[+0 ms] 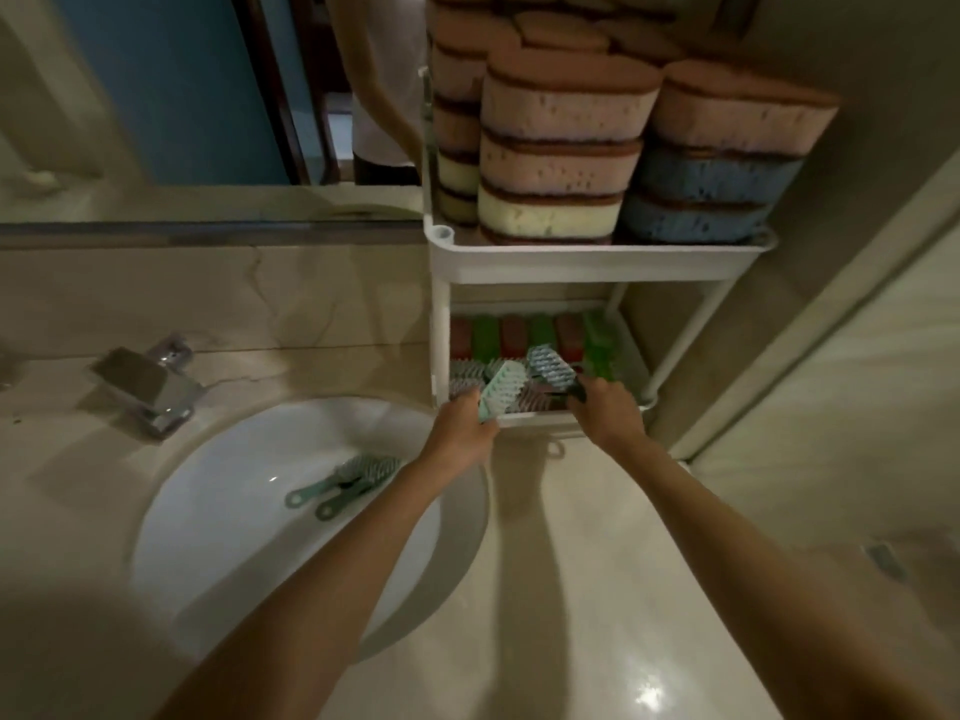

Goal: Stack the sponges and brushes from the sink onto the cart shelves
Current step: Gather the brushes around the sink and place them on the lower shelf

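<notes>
My left hand (pixel 460 431) grips a mint-green brush (pixel 500 389) at the front edge of the cart's lower shelf (pixel 535 419). To its right, my right hand (pixel 605 407) holds a grey-green brush (pixel 551 367) by its dark handle over the same shelf. Several brushes lie on that shelf, with red and green sponges (pixel 524 335) lined up behind them. Two brushes (pixel 343 483) with teal handles remain in the white sink (pixel 218 491). The upper shelf (pixel 587 262) carries stacks of pink, yellow and blue sponges (pixel 561 148).
A chrome tap (pixel 148 387) stands at the sink's back left. A mirror (pixel 208 85) lines the wall above the beige counter (pixel 571 589). The white cart stands in the corner against the right wall.
</notes>
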`<state>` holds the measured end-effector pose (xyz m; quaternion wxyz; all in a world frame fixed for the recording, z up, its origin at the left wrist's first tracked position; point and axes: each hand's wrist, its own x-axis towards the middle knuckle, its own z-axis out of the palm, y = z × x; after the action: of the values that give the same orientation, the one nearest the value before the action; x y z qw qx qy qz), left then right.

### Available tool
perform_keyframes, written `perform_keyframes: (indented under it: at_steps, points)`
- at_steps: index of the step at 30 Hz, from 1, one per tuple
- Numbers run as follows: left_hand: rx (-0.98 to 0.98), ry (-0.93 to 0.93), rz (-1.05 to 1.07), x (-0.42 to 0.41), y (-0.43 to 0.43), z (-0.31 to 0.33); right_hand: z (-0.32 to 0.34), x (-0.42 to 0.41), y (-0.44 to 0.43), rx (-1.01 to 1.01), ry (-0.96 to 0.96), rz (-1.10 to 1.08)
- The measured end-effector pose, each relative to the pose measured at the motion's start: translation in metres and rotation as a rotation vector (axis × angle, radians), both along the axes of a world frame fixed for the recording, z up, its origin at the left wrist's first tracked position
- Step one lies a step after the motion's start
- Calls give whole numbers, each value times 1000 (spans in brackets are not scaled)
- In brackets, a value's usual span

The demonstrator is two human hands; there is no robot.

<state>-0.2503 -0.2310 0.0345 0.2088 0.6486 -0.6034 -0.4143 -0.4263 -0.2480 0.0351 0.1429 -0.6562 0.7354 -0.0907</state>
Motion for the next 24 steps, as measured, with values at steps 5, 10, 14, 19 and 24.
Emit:
perform_keyframes:
  at_steps: [5,10,14,19,24]
  points:
    - [-15,2,58,-18,-21,1,5,-25,-40,27,103,67]
    - [2,43,143,-28,-30,-5,2,-36,-66,145,136,169]
    - [23,64,186,-31,-35,-10,-7,-43,-69,221,233,215]
    - [30,86,203,-39,-41,-17,-19,-48,-65,191,340,230]
    - [35,87,185,-45,-42,-20,-23,-43,-64,162,399,222]
